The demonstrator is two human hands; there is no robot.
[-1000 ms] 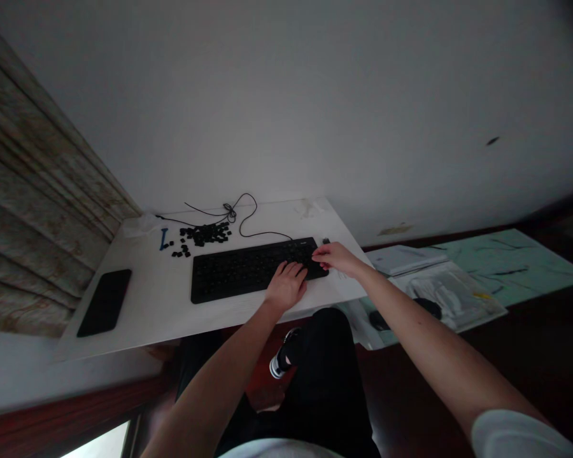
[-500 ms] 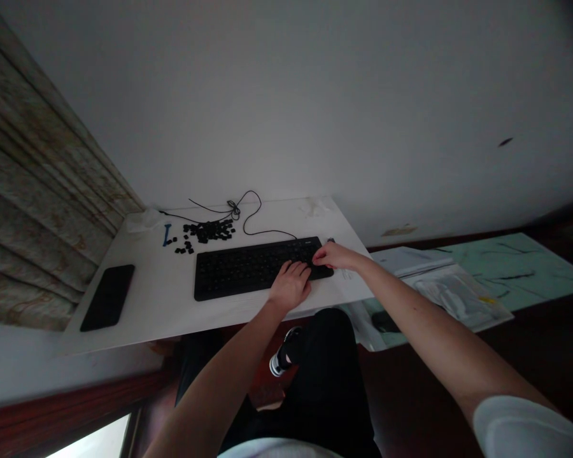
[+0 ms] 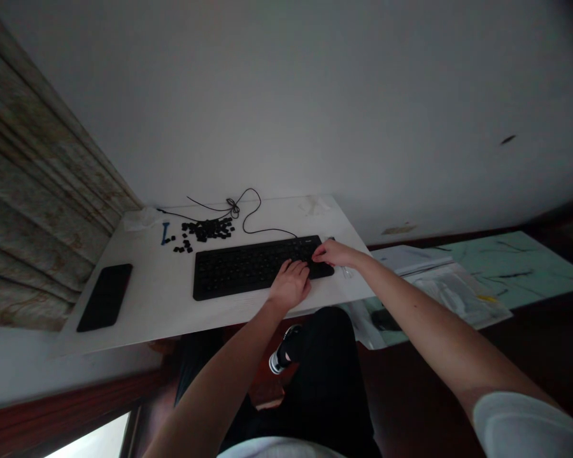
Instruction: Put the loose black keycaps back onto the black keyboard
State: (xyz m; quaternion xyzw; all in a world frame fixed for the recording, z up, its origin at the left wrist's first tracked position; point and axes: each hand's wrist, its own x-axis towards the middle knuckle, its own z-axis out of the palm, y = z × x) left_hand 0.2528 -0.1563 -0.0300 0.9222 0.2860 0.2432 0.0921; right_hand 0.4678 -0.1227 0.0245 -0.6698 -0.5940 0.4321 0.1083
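Note:
A black keyboard (image 3: 239, 268) lies on the white table, with dark keys across it. My left hand (image 3: 290, 282) rests on its right part, fingers stretched over the keys and holding nothing that shows. Just right of it, my right hand (image 3: 333, 253) has thumb and forefinger pinched at the keyboard's number-pad end. Whatever is between those fingertips is too small to make out. Behind the keyboard is a heap of loose black keycaps (image 3: 212, 229), several scattered toward the left. A small blue tool (image 3: 165, 233) lies beside them.
The keyboard's black cable (image 3: 262, 231) loops back to a tied bundle near the wall. A dark phone (image 3: 106, 298) lies at the table's left. Papers and a clear plastic bag (image 3: 458, 296) sit on a lower surface at right. A patterned curtain (image 3: 42, 191) hangs at left.
Both hands stay at nearly the same spots on the keyboard. The view has shifted very slightly.

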